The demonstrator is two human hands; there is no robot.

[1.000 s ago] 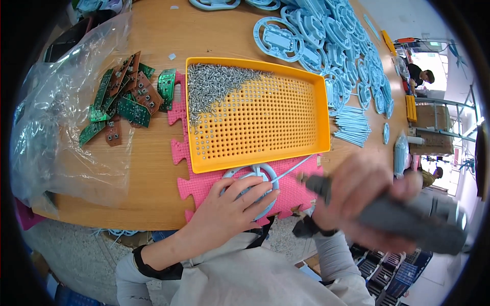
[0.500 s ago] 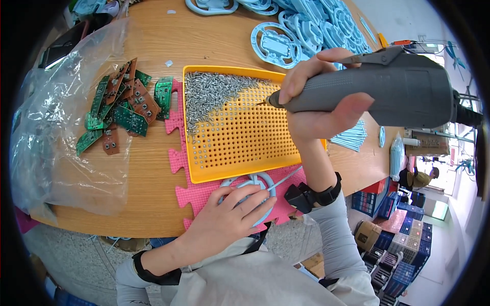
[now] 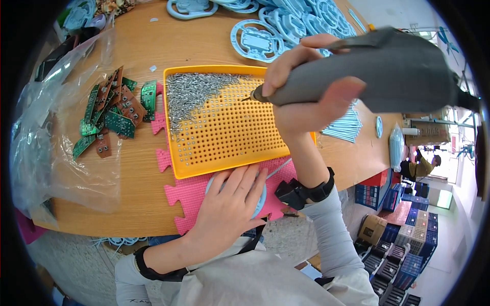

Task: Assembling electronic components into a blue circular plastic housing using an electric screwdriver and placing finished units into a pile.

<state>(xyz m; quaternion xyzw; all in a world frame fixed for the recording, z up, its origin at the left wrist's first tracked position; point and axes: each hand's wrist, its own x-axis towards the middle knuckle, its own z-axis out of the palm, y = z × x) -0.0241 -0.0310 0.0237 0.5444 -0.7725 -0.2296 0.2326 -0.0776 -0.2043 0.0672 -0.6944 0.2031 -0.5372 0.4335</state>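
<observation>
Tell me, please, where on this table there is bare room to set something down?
Bare wood lies above the yellow tray, between it and the blue rings, and in a strip between the circuit boards and the pink mat. The right side is crowded: right hand with grey driver, left hand pressing a ring.
</observation>
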